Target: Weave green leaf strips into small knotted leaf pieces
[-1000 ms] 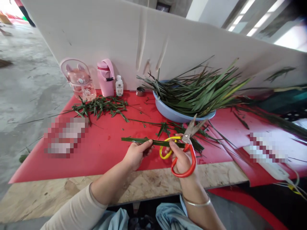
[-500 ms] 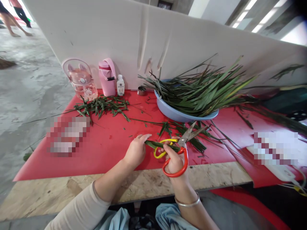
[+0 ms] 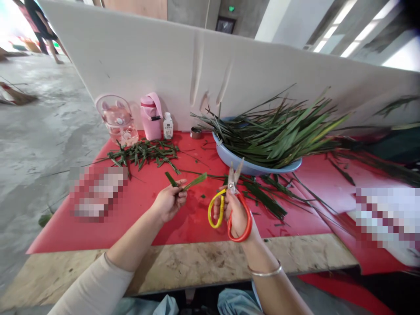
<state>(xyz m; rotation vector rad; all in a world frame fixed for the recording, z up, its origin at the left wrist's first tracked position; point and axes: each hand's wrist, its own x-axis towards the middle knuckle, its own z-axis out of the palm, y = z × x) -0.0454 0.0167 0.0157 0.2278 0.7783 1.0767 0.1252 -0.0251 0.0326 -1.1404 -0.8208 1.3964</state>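
Observation:
Between the fingers of my left hand (image 3: 168,204) is a short folded piece of green leaf (image 3: 196,180), with ends poking out on both sides. My right hand (image 3: 236,213) grips a pair of scissors (image 3: 231,187) with one yellow and one red handle loop. The scissor blades point away from me and stand slightly apart, with nothing seen between them. Just past them is a blue basin (image 3: 259,167) heaped with long green leaves (image 3: 278,131). Cut leaf strips (image 3: 264,199) lie right of the scissors. A pile of small knotted leaf pieces (image 3: 144,153) rests at the back left.
Along the white panel (image 3: 147,52) stand a clear pink bottle (image 3: 121,124), a pink flask (image 3: 151,120), a small white bottle (image 3: 168,126) and a small round tin (image 3: 196,132). Red sheeting (image 3: 138,227) covers the wooden board (image 3: 170,267). Blurred patches lie left and right. Two people stand far left.
My hands have moved apart. The left has shifted left with the leaf piece, now shorter. The scissors have swung to point straight ahead, their blades closer together. The view has tilted up slightly.

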